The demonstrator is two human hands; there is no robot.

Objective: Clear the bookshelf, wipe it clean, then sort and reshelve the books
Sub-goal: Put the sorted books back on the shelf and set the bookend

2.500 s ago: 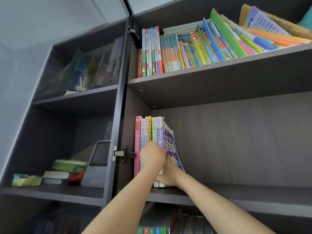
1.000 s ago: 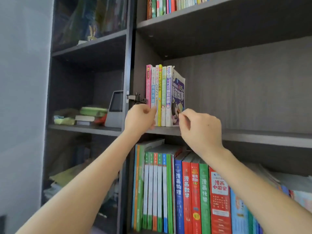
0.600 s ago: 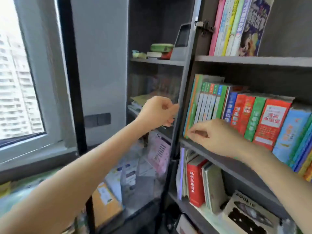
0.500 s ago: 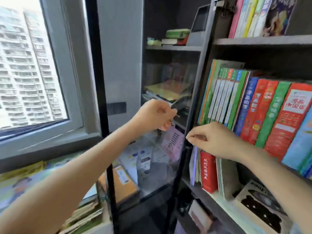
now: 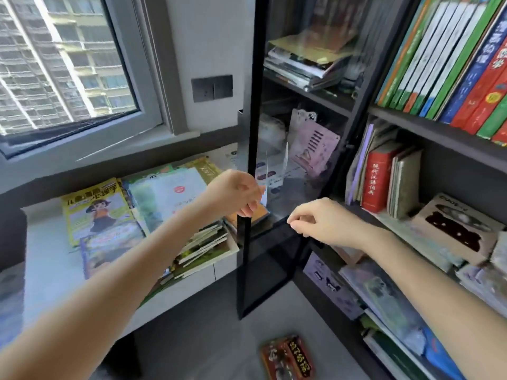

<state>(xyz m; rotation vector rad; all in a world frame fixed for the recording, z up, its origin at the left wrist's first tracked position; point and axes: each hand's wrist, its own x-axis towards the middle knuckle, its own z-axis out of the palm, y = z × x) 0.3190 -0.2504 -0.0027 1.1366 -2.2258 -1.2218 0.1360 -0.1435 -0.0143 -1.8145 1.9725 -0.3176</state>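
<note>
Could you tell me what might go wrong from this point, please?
1. The open glass door stands between the bookshelf and the ledge; the left hand is right at its edge and could knock it.
2. The book pile on the ledge is fanned out up to its front edge; adding more could make it slide.
3. A book lies on the floor below, a possible trip hazard.

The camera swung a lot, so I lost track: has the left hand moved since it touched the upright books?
Yes, downward. The left hand is now at the glass door and its front edge, level with the red book, two shelves lower than before.
</note>
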